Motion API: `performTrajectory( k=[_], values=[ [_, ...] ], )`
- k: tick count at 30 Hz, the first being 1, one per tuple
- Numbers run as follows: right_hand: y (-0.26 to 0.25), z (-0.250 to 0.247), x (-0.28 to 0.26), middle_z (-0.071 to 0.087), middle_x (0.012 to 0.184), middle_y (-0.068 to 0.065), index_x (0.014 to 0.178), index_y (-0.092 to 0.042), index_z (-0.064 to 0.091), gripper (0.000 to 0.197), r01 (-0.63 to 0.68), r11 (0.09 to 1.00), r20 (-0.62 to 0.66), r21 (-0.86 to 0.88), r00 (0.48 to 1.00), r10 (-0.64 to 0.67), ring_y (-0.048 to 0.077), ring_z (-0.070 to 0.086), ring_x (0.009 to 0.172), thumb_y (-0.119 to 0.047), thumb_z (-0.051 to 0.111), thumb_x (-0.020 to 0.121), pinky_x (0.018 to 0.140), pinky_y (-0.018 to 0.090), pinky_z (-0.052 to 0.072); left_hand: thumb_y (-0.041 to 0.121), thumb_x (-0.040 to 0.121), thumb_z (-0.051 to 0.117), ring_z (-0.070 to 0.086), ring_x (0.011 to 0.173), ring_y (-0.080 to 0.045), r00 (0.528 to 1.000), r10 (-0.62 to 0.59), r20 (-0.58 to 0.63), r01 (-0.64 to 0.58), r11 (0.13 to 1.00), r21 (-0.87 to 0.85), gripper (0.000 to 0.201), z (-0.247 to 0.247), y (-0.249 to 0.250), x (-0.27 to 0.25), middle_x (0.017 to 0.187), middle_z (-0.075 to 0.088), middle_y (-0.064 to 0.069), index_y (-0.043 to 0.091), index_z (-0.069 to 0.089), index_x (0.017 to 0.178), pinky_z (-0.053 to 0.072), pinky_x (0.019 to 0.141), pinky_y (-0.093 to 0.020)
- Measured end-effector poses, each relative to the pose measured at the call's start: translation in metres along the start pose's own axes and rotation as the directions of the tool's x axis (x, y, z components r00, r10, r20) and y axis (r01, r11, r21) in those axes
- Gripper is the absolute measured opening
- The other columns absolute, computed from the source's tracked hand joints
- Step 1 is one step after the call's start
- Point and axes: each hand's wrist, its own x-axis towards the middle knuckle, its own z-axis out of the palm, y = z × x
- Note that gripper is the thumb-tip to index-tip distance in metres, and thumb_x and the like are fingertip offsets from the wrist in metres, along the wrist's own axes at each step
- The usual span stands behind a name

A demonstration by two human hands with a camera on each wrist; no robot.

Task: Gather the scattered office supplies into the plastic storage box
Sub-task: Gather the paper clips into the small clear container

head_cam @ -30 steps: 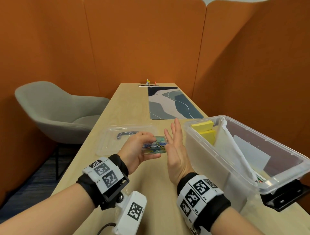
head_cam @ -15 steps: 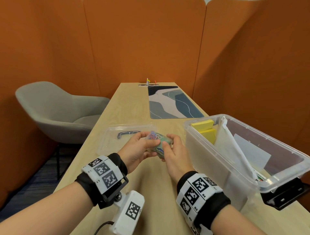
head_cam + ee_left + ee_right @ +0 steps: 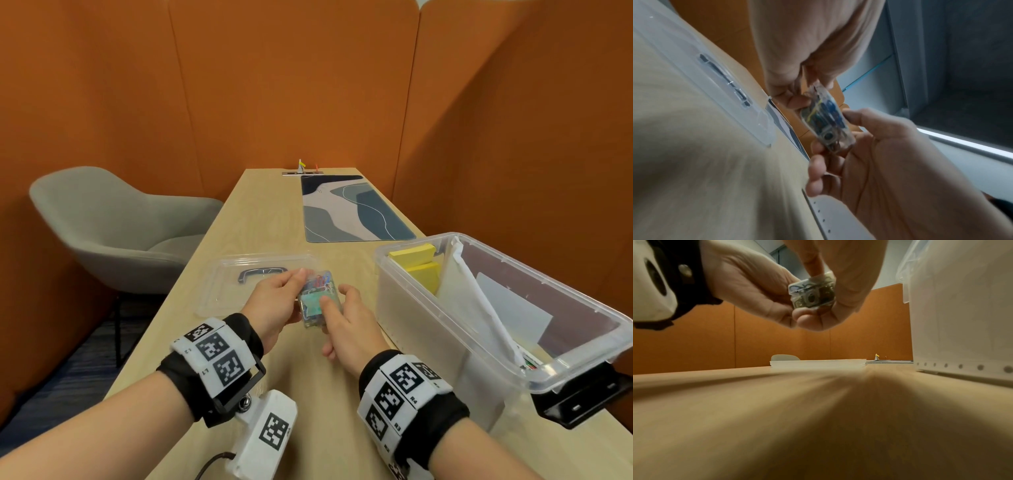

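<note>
A small clear paper clip box with coloured clips inside is held above the wooden table, left of the plastic storage box. My left hand grips its left side between fingers and thumb. On its right side my right hand pinches it, thumb on the top face. The left wrist view has the paper clip box between both hands. Seen from the right wrist, the paper clip box hangs well above the tabletop, beside the storage box wall. Yellow sticky note pads and white papers lie inside the storage box.
The clear lid with its dark handle lies flat on the table just beyond my left hand. A patterned desk mat covers the far end. A grey chair stands left of the table. Orange partitions close in the space.
My right hand, open beside the box a second ago, has closed onto it. The two hands have turned the box from lying sideways to pointing away from me.
</note>
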Motion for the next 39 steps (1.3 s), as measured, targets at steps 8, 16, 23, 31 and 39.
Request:
performTrajectory(
  k=[8, 16, 23, 31, 39],
  values=[
    [0.003, -0.001, 0.004, 0.063, 0.083, 0.014, 0.143, -0.015, 0.014, 0.046, 0.002, 1.0, -0.071, 0.008, 0.998, -0.002, 0.014, 0.056, 0.05, -0.025, 0.025, 0.099, 0.058, 0.025, 0.049, 0.017, 0.09, 0.058, 0.065, 0.081, -0.018, 1.0, -0.008, 0.016, 0.006, 0.991, 0.13, 0.029, 0.002, -0.006, -0.002, 0.104, 0.069, -0.017, -0.003, 0.062, 0.111, 0.055, 0.071, -0.022],
    [0.005, 0.007, 0.006, 0.056, 0.123, 0.011, 0.145, -0.028, 0.008, 0.065, 0.033, 0.999, -0.087, 0.019, 0.996, -0.031, 0.03, 0.062, 0.099, -0.038, 0.038, 0.087, 0.087, 0.046, 0.052, 0.01, 0.079, 0.071, 0.068, 0.085, -0.025, 0.999, -0.051, -0.01, 0.051, 0.999, -0.017, 0.015, 0.002, 0.004, -0.004, 0.102, 0.071, -0.018, 0.005, 0.061, 0.089, 0.055, 0.082, -0.039],
    [0.005, 0.001, 0.004, 0.054, 0.124, 0.003, 0.141, -0.015, 0.019, 0.078, 0.044, 0.999, -0.076, 0.011, 0.996, -0.043, 0.02, 0.054, 0.114, -0.03, 0.062, 0.079, 0.092, 0.028, 0.045, 0.005, 0.081, 0.068, 0.068, 0.069, -0.017, 0.998, -0.059, 0.028, 0.06, 0.997, -0.045, 0.012, -0.001, 0.002, -0.003, 0.091, 0.07, -0.017, 0.005, 0.057, 0.075, 0.053, 0.049, -0.021],
    [0.011, 0.003, 0.008, 0.057, 0.111, 0.005, 0.124, -0.024, 0.025, 0.068, 0.04, 0.998, -0.084, 0.043, 0.996, -0.036, 0.019, 0.061, 0.091, -0.026, 0.07, 0.072, 0.067, 0.028, 0.049, 0.0, 0.083, 0.064, 0.065, 0.049, -0.007, 0.995, -0.074, 0.064, 0.077, 0.996, -0.04, 0.007, 0.002, 0.002, -0.002, 0.075, 0.067, -0.011, 0.002, 0.057, 0.081, 0.049, 0.045, -0.016],
    [0.011, 0.004, 0.009, 0.054, 0.118, 0.003, 0.133, -0.028, 0.019, 0.08, 0.095, 0.995, -0.084, 0.017, 0.992, -0.094, 0.017, 0.058, 0.101, -0.029, 0.071, 0.072, 0.082, 0.04, 0.055, 0.014, 0.084, 0.067, 0.067, 0.056, -0.008, 1.0, -0.022, -0.001, 0.022, 0.998, -0.057, 0.022, 0.002, 0.004, -0.006, 0.084, 0.071, -0.007, 0.001, 0.063, 0.1, 0.049, 0.045, -0.017]
  ],
)
